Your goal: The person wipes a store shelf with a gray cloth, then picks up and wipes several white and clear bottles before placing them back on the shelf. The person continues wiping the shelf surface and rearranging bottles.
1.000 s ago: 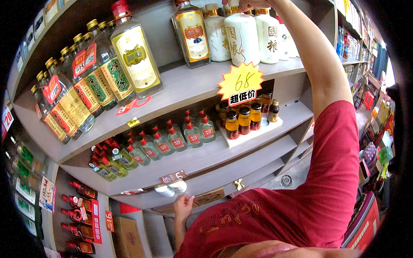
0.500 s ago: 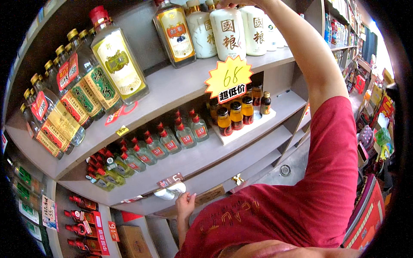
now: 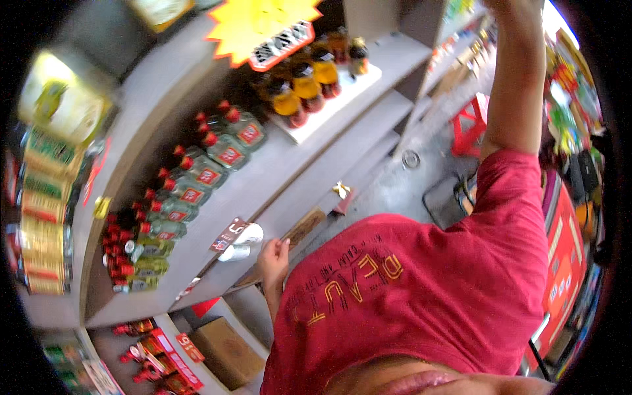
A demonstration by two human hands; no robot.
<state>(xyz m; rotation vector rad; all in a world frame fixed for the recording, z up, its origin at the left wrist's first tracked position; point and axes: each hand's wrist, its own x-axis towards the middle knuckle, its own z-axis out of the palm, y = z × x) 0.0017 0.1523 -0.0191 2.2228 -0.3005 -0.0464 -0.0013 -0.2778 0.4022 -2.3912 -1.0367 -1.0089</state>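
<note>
My left hand (image 3: 272, 259) is low in front of the shelf edge, its fingers loosely curled with the thumb against them and nothing visible in them. Close beside it, two small white rounded things (image 3: 235, 253) lie at the shelf's lip by a dark price tag (image 3: 230, 233). My right arm stretches up at the right. The right hand (image 3: 517, 5) is cut off by the top edge and smeared, so its fingers are hidden. Several clear red-capped bottles (image 3: 205, 174) line the middle shelf. Amber bottles (image 3: 305, 84) stand on a white board (image 3: 299, 133) there.
A yellow starburst price sign (image 3: 260, 29) hangs from the upper shelf. Large labelled bottles (image 3: 46, 197) stand at the left. Below are red-labelled bottles (image 3: 161, 362) and a cardboard box (image 3: 227, 352). A red stool (image 3: 469, 125) stands on the grey floor (image 3: 395, 187), with stacked goods at the right.
My view has swung right and downward. The right hand has left the white bottles on the upper shelf and moved right. The left hand stays near the shelf edge.
</note>
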